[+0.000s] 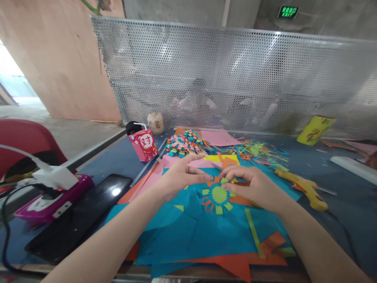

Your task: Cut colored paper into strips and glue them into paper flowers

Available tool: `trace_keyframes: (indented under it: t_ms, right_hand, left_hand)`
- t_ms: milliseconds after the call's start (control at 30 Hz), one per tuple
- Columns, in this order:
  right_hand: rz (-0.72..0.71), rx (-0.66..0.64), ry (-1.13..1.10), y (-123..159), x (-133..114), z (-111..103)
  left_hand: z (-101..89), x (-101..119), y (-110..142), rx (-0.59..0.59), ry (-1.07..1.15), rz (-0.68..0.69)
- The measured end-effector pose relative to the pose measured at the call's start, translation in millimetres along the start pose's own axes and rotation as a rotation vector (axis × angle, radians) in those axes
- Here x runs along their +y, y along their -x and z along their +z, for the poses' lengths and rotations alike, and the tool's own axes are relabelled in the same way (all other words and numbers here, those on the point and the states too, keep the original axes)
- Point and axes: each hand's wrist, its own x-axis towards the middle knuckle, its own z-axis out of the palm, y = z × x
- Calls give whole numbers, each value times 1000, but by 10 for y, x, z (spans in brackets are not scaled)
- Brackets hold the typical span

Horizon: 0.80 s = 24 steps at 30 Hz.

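Note:
A green paper disc (219, 195) with green squares and orange loops round it lies on blue paper sheets (188, 228). My left hand (181, 175) rests just left of it, index finger and thumb stretched out toward the disc's top edge. My right hand (250, 184) lies to the right of the disc, fingers curled and pinched at its upper edge on a small paper piece I cannot make out. The fingertips of both hands nearly meet above the disc.
A yellow glue gun (306, 188) lies to the right. A red drink carton (144, 144) and a heap of coloured paper scraps (184, 143) sit behind. A black phone (85, 212) and pink device (53, 198) lie left. A perforated metal screen (235, 74) bounds the back, with a person behind it.

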Motion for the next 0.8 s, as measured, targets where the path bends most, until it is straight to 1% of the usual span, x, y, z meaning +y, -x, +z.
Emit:
trace_keyframes:
  t_ms: [133,267,433,600,800]
  right_hand:
    - [21,-8,3,-1,-2,-3]
    - [23,-10,-3,1,-4,-7]
    - [0,-7,-11,3,-6,5]
    - [-12,14,0,4,-5,11]
    - [-9,-1,-1,11,-18,6]
  left_hand:
    - [9,10,11,49,-19,22]
    - [4,5,8,44,-7,29]
    - [7,3,-3,47,10,18]
    - [31,30,2,77,22,-19]
    - [18,23,7,33,62,-6]
